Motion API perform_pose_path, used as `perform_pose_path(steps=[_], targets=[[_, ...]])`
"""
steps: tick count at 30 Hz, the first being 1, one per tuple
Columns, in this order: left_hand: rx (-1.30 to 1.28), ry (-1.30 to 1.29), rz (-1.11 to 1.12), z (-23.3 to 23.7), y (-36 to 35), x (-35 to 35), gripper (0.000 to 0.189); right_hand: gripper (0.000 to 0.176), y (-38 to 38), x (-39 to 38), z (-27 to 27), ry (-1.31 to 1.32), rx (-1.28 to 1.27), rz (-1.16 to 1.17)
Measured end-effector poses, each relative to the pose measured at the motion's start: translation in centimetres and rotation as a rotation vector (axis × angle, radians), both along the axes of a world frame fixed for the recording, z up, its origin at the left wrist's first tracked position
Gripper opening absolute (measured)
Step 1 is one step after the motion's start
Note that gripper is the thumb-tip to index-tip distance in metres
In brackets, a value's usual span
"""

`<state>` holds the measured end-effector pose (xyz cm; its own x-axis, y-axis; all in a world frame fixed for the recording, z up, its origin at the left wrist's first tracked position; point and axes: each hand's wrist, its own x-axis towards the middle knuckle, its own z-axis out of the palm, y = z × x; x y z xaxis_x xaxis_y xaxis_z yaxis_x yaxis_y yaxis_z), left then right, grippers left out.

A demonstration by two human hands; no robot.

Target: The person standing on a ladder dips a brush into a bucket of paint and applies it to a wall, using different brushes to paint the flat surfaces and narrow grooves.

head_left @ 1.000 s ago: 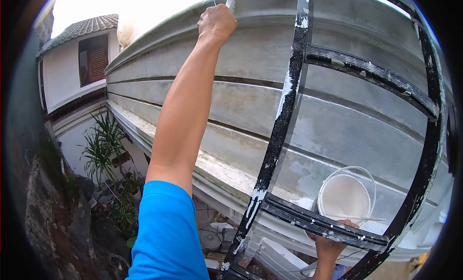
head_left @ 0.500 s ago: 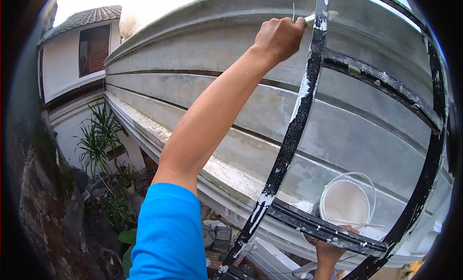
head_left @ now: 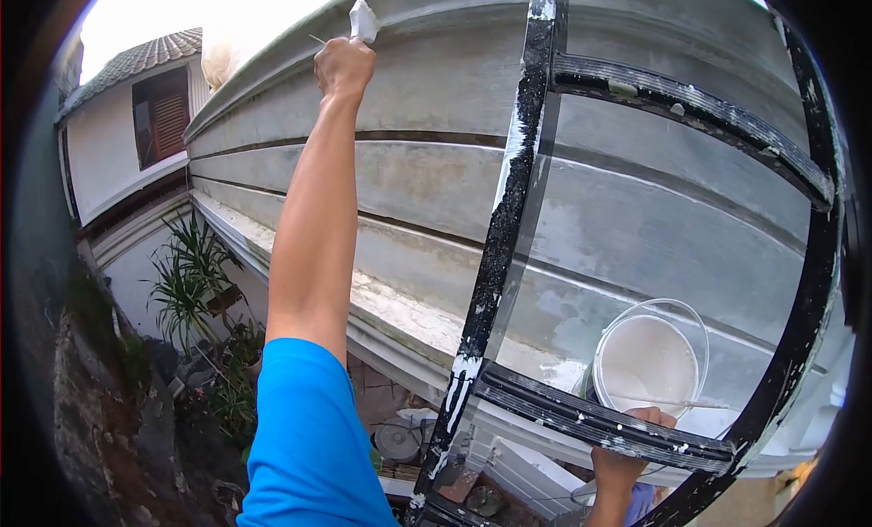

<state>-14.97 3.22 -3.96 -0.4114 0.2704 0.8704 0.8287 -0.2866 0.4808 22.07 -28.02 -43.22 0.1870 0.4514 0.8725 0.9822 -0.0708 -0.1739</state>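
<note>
High up at the grey wall's top moulding (head_left: 436, 19), my left hand (head_left: 344, 66) is closed around a paintbrush (head_left: 363, 21). Its white-coated bristles point up and touch or nearly touch the moulding; a thin bit of handle sticks out to the left of the fist. Low on the right, my right hand (head_left: 619, 463) is partly hidden behind a ladder rung (head_left: 599, 420). Its fingers curl at the near rim of a paint bucket (head_left: 647, 356), which contains whitish paint and has its wire handle raised. A thin stick (head_left: 690, 403) lies across the bucket's mouth.
A black, paint-spattered ladder (head_left: 498, 232) stands between me and the wall on the right. A pale ledge (head_left: 409, 314) runs along the wall's foot. Far below at left are plants (head_left: 195, 273), rubble and a white building (head_left: 104, 177) with a shuttered window.
My left hand has swung left along the moulding with the brush, away from the ladder rail, and its bristles now show. My right hand stays at the bucket; the view has shifted slightly.
</note>
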Motion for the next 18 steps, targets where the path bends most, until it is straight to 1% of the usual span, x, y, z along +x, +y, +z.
perform_pose_path(steps=[2, 3, 5, 7, 10, 11, 12, 13, 14, 15, 17, 18], targets=[[0.171, 0.094, -0.119, -1.5, -1.4, 2.1, 0.037, 0.028, 0.3, 0.1, -0.1, -0.012, -0.005, 0.003], [0.226, 0.131, -0.233, -1.7, -2.2, 3.9, 0.036, 0.026, 0.3, -0.2, -0.1, 0.034, 0.009, 0.001], [0.395, 0.239, -0.454, -2.4, -4.0, 8.1, 0.036, 0.026, 0.1, -0.2, 0.0, 0.023, -0.013, 0.003], [0.278, 0.282, -0.562, -2.4, -4.7, 10.5, 0.035, 0.026, 0.0, 0.1, -0.3, 0.007, -0.052, -0.001], [0.245, 0.128, -0.495, -1.6, -3.5, 8.2, 0.036, 0.026, 0.3, 0.2, -0.9, 0.036, 0.013, 0.006], [0.184, 0.078, -0.47, -1.6, -2.7, 6.4, 0.036, 0.026, 0.4, 0.2, -1.1, 0.051, 0.031, 0.008], [0.178, 0.061, -0.37, -1.8, -1.4, 4.1, 0.036, 0.031, 0.4, 0.2, -0.8, 0.02, 0.037, -0.011], [0.17, 0.049, -0.274, -2.3, 0.0, 1.8, 0.035, 0.039, 0.5, 0.1, -0.3, -0.008, 0.04, -0.033], [0.09, 0.044, -0.162, -2.8, 0.9, -0.5, 0.035, 0.049, 0.6, 0.1, 0.1, -0.037, 0.047, -0.054], [0.016, 0.038, -0.046, -3.3, 1.8, -2.6, 0.034, 0.05, 0.7, 0.1, 0.1, -0.048, 0.053, -0.066], [-0.117, -0.178, 0.088, -4.8, 4.4, -5.9, 0.034, 0.049, 0.9, 0.3, -0.2, -0.068, 0.04, -0.071], [-0.096, -0.18, 0.037, -5.6, 4.6, -6.0, 0.034, 0.048, 0.8, 0.4, -0.2, -0.08, 0.034, -0.077]])
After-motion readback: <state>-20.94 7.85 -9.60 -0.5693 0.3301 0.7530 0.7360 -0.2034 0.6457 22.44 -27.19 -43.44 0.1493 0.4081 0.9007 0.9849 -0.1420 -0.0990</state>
